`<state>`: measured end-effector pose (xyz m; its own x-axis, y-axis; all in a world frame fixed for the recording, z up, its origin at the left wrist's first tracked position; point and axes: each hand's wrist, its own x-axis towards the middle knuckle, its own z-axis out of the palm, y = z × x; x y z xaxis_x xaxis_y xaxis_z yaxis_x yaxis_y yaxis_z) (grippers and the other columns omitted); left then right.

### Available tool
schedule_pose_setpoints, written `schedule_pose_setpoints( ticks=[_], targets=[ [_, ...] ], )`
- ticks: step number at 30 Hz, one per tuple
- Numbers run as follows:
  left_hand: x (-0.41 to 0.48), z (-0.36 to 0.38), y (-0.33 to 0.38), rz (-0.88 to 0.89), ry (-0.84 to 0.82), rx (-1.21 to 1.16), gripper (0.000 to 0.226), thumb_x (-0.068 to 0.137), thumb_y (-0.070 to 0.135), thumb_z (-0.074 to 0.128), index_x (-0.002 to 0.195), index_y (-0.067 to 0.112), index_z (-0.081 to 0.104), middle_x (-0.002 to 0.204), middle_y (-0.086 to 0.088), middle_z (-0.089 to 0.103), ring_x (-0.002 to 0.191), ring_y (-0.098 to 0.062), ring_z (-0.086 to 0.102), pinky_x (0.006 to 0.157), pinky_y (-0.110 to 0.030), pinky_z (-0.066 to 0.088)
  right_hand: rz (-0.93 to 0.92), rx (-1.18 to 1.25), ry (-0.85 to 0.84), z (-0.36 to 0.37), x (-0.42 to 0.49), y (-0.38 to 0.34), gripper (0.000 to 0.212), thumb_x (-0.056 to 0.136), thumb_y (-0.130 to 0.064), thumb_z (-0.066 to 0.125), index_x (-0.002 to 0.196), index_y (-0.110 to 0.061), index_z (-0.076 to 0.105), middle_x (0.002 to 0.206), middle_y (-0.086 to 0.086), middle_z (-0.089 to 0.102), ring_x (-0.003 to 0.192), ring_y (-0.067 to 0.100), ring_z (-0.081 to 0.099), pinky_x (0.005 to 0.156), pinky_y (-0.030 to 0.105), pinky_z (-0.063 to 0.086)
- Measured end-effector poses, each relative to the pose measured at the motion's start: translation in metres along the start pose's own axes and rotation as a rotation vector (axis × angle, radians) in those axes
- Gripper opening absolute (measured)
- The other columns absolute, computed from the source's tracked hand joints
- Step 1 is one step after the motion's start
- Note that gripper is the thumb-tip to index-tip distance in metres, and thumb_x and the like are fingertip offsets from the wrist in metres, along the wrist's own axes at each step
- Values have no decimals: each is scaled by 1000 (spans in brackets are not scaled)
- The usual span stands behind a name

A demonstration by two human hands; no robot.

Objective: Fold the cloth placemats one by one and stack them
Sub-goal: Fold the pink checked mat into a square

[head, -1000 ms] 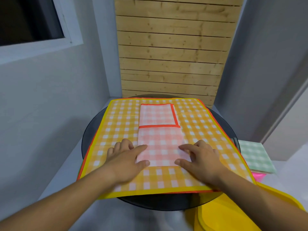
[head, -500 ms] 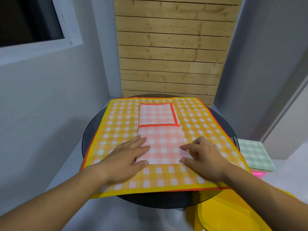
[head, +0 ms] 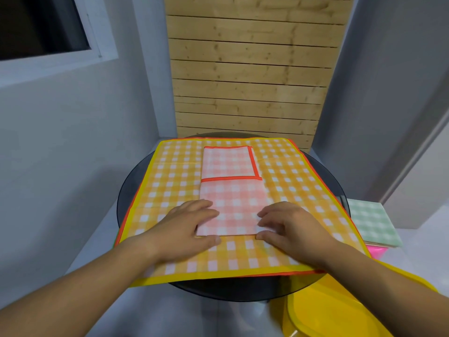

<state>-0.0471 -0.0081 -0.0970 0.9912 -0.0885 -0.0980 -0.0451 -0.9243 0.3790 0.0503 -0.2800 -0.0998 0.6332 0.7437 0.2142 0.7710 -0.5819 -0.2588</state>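
Both have slid to the pink checked cloth placemat's point(head: 233, 205) 6 o'clock edge: left hand point(head: 187, 229) flat and pressing, right hand point(head: 291, 229) pinch unclear; fold probably next.

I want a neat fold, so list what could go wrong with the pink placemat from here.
1. The pink placemat lies on the spread yellow placemat, so the left hand and right hand at its near edge might catch both layers.
2. The yellow one overhangs the round table at its near rim; pressure there could drag everything forward.
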Motion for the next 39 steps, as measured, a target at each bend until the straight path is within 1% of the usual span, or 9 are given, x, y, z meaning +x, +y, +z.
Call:
schedule_pose_setpoints(
  ticks=[10, 17, 21, 24, 27, 30, 33, 36, 39],
  targets=[
    [-3, -3, 2, 10, 87, -34, 74, 86, 68, 60, 151, 40, 36, 157, 21, 29, 148, -3, 17, 117, -23, 13, -51, 87, 110, -5, -1, -7, 29, 98, -43, 50, 106, -28, 74, 110, -16, 69, 104, 0, 59, 90, 19, 49],
    [-7, -15, 3, -17, 206, -216, 78, 75, 72, 68, 144, 44, 43, 143, 28, 46, 134, 1, 41, 111, -24, 35, 23, 302, 219, -26, 6, -14, 25, 94, -38, 56, 105, -26, 74, 105, -19, 70, 98, -1, 62, 80, 15, 49],
    [-4, -25, 10, -69, 252, -388, 68, 76, 58, 79, 135, 51, 46, 130, 34, 52, 121, 6, 50, 96, -16, 41, 86, 442, 224, -46, 15, -23, 18, 98, -27, 56, 102, -28, 74, 95, -26, 68, 97, -4, 60, 77, 9, 46],
    [5, -30, 11, -86, 281, -499, 49, 78, 46, 83, 116, 52, 53, 115, 34, 62, 109, 14, 57, 89, -11, 46, 92, 543, 323, -60, 29, -27, 18, 98, -20, 56, 92, -20, 73, 89, -16, 69, 88, 2, 61, 71, 11, 44],
    [19, -31, 8, -69, 291, -526, 43, 83, 31, 78, 120, 44, 59, 113, 27, 69, 105, 8, 64, 95, -23, 53, 118, 623, 427, -67, 48, -27, 19, 98, -18, 57, 82, -15, 68, 79, -5, 65, 75, 3, 55, 67, 16, 42],
    [35, -31, 4, -89, 270, -524, 31, 90, 16, 69, 117, 31, 67, 109, 19, 73, 100, 5, 67, 95, -28, 54, 200, 713, 510, -67, 66, -23, 23, 98, -22, 58, 79, -13, 66, 74, -10, 61, 71, 1, 53, 65, 14, 42],
    [48, -30, 0, -146, 255, -588, 19, 93, 14, 69, 105, 27, 72, 100, 15, 77, 91, 1, 71, 87, -27, 57, 323, 860, 537, -60, 78, -15, 17, 97, -32, 59, 91, -20, 70, 82, -11, 68, 75, 0, 60, 68, 14, 47],
    [58, -29, -4, -178, 253, -670, 15, 94, 13, 70, 97, 28, 72, 91, 13, 78, 84, -4, 74, 76, -23, 56, 492, 1018, 426, -41, 79, -1, 30, 92, -48, 61, 112, -26, 63, 91, 0, 73, 84, 11, 69, 84, 36, 57],
    [67, -28, -6, -214, 253, -687, 13, 94, 13, 70, 98, 25, 72, 85, 10, 78, 79, -6, 75, 70, -20, 55, 572, 876, 293, -22, 73, 11, 38, 92, -35, 66, 125, -19, 54, 83, 11, 72, 78, 17, 70, 82, 42, 57]
  ],
)
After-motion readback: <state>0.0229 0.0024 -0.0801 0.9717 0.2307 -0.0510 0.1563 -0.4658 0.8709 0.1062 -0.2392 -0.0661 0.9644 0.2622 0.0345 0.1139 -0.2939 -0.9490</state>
